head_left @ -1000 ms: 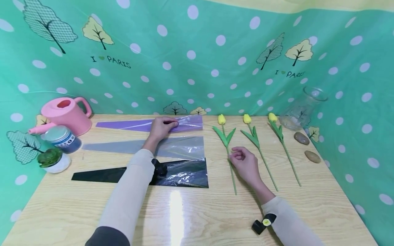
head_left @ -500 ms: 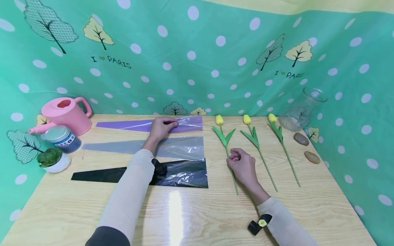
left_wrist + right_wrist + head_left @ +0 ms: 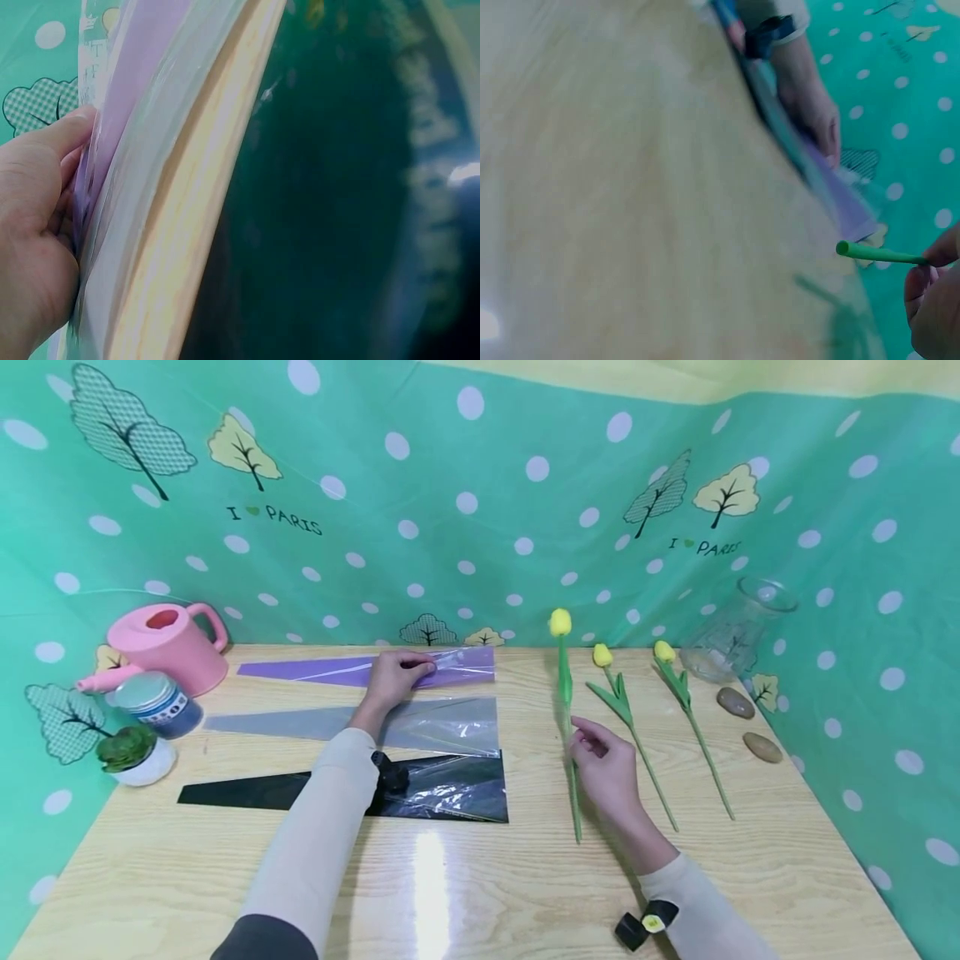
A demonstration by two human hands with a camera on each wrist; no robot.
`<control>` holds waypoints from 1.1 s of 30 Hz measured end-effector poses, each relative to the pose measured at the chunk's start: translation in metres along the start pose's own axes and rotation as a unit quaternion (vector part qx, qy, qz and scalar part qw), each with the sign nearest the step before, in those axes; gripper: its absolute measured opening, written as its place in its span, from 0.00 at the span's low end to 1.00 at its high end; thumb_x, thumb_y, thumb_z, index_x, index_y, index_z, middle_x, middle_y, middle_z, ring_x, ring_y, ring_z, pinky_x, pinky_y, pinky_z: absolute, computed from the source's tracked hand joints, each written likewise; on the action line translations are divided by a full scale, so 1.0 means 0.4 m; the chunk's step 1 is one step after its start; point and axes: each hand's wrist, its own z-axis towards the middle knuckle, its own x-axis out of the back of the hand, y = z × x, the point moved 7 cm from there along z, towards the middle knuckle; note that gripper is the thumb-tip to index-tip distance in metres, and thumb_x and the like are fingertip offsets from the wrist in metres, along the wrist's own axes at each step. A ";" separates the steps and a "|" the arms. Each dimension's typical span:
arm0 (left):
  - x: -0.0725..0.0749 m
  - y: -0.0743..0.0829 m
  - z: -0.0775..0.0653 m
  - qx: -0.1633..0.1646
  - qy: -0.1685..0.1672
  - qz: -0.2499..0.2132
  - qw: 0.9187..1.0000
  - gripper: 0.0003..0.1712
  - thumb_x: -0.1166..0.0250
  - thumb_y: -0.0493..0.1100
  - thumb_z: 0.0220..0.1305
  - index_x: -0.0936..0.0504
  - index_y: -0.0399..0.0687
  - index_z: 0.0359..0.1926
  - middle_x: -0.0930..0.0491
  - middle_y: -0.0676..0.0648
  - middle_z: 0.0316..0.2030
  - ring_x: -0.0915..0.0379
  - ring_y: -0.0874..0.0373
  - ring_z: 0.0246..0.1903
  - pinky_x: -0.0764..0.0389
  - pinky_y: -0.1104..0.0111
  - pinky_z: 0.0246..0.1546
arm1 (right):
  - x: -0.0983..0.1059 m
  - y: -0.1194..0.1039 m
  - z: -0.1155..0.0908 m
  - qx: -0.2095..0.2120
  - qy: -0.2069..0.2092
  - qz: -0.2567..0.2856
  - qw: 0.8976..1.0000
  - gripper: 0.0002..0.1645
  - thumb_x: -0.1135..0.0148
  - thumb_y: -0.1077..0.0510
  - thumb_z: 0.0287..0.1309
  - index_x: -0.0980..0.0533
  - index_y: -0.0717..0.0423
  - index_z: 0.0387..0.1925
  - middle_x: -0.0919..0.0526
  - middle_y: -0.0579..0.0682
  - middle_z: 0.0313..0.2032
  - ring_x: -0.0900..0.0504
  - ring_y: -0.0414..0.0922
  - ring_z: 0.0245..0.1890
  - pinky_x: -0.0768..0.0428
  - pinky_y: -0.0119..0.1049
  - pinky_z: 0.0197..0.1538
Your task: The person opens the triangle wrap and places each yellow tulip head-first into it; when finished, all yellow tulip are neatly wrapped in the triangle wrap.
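My left hand [image 3: 395, 679] pinches the clear film of a purple flower sleeve [image 3: 322, 672] lying at the back of the table. In the left wrist view, the thumb [image 3: 79, 124] presses against that film. Below it lie a grey flower sleeve [image 3: 285, 720] and a black flower sleeve [image 3: 450, 789], partly covered by my left arm. Between thumb and fingers my right hand [image 3: 609, 770] holds the green stem of a yellow tulip [image 3: 559, 623]. The tulip is lifted off the table, and its stem's cut end [image 3: 843, 248] shows in the right wrist view.
Two more yellow tulips [image 3: 602, 655] lie to the right of my right hand. A glass vase [image 3: 712, 664] and two brown stones [image 3: 735, 702] stand at the far right. At the left are a pink watering can [image 3: 180, 652], a blue jar [image 3: 168, 714] and a potted succulent [image 3: 142, 760].
My right hand has taken hold of the first tulip's stem and raised it, its bloom now higher and further right. The left hand has stayed on the purple sleeve.
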 end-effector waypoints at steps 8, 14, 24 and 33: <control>0.002 -0.002 -0.003 0.008 0.000 0.006 1.000 0.11 0.28 0.44 0.67 0.09 0.46 0.47 0.12 0.41 0.53 0.19 0.45 0.59 0.25 0.53 0.67 | 0.041 -0.065 0.024 -0.017 0.054 0.145 0.988 0.21 0.42 0.67 0.71 0.25 0.63 0.64 0.22 0.55 0.50 0.20 0.37 0.44 0.18 0.22 0.44; 0.001 0.000 0.000 0.007 0.002 0.006 1.000 0.11 0.28 0.44 0.67 0.09 0.46 0.48 0.12 0.42 0.53 0.19 0.46 0.59 0.24 0.53 0.67 | 0.053 -0.099 0.087 -0.012 0.100 0.293 0.951 0.18 0.41 0.68 0.70 0.28 0.61 0.59 0.23 0.47 0.42 0.19 0.38 0.39 0.15 0.25 0.45; 0.003 0.001 0.000 0.006 0.003 0.002 1.000 0.11 0.28 0.45 0.67 0.09 0.47 0.47 0.12 0.42 0.52 0.19 0.46 0.57 0.23 0.54 0.66 | 0.014 -0.082 0.220 -0.038 0.209 0.444 0.871 0.15 0.38 0.74 0.64 0.30 0.58 0.46 0.20 0.53 0.33 0.16 0.47 0.32 0.10 0.35 0.42; 0.002 0.004 -0.003 0.007 0.000 -0.001 1.000 0.12 0.28 0.45 0.67 0.09 0.46 0.47 0.12 0.41 0.53 0.19 0.45 0.58 0.23 0.53 0.66 | -0.060 -0.037 0.297 -0.079 0.268 0.493 0.824 0.20 0.42 0.79 0.60 0.34 0.55 0.41 0.24 0.56 0.34 0.20 0.49 0.29 0.12 0.39 0.40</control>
